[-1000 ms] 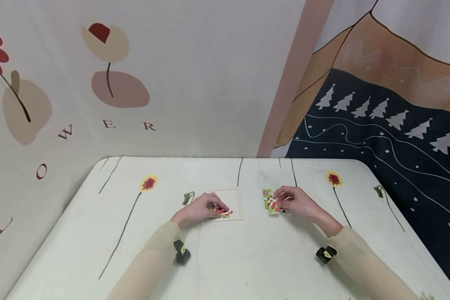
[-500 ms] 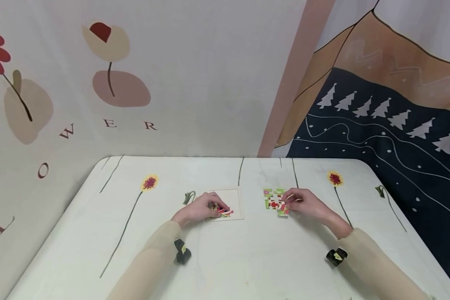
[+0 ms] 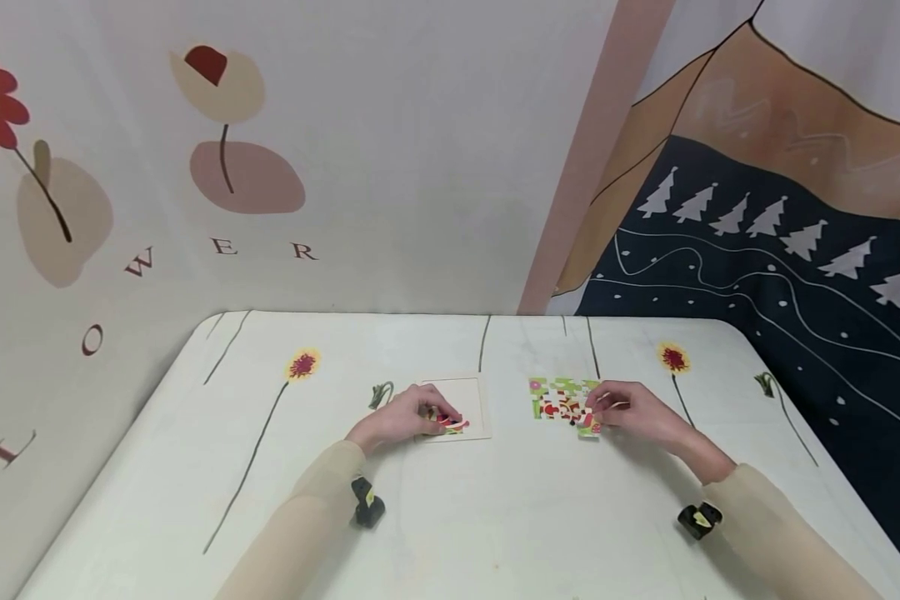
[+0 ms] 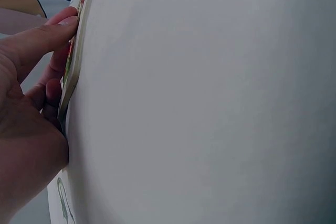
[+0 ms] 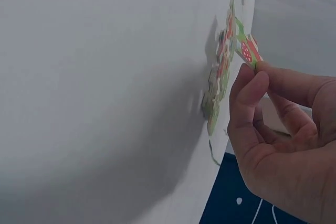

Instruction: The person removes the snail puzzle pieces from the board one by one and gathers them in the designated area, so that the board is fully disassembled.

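Observation:
My right hand [image 3: 637, 412] pinches a green-and-red jigsaw puzzle piece [image 5: 247, 50] between thumb and finger, tilted up off the table in the right wrist view. Beside and beneath it lie several loose puzzle pieces [image 3: 562, 400], grouped closely, with green edges and red and white in the middle. My left hand [image 3: 405, 414] rests at the left part of a pale, thin-bordered puzzle board [image 3: 471, 404]. Its fingers, loosely bent, touch red and green puzzle pieces [image 3: 452, 423] in the board's lower left. They partly hide those pieces; the left wrist view shows the board edge-on.
Both hands are over a white table [image 3: 495, 517] printed with flowers and stems. Behind it hangs a pale curtain [image 3: 405, 167] with flower shapes and letters. A dark blue cloth [image 3: 720, 250] with white trees is at the right. Each forearm wears a small black camera.
My right hand has moved rightward with the piece, and more of the loose pieces now show to its left. The left hand stays in place on the board.

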A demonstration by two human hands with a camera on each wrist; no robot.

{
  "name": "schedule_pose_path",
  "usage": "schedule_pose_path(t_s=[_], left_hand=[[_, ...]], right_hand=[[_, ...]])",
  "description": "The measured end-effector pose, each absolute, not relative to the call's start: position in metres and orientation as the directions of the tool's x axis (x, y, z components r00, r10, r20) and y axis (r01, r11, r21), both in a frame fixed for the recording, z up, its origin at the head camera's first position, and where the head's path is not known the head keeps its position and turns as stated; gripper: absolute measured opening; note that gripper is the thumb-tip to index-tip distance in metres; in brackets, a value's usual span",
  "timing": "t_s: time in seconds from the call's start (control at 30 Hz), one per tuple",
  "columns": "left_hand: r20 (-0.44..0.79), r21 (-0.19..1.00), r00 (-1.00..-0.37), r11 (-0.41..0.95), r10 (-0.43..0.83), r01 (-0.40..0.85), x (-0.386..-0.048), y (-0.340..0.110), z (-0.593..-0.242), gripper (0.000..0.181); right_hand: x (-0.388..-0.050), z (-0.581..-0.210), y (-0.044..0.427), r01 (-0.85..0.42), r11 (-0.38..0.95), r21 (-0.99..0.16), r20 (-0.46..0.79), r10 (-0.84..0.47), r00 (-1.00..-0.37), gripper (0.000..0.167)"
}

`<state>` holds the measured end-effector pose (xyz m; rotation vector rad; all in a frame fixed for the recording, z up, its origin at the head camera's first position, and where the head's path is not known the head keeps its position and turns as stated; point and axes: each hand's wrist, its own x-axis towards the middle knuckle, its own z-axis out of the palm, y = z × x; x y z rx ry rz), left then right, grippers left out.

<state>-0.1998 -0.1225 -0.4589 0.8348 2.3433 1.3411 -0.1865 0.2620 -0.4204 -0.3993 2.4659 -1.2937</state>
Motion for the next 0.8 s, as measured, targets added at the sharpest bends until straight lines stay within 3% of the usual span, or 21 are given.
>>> schedule_pose_path(t_s=[0.43,0.8], left_hand=[[0.01,0.855,-0.78,0.399,0.625,0.331,-0.201,-0.122,-0.46,0.022],[0.009,0.857,-0.782,0.398,0.623,0.326,-0.201,-0.123,-0.461,0.022]], right_hand=[[-0.183,-0.423,0.278,-0.06,0.555,-0.83,-0.183,-0.373,-0.91,0.015],[-0.183,-0.434,0.286,-0.132,0.551,-0.824,-0.135,-0.417,-0.899,0.015]])
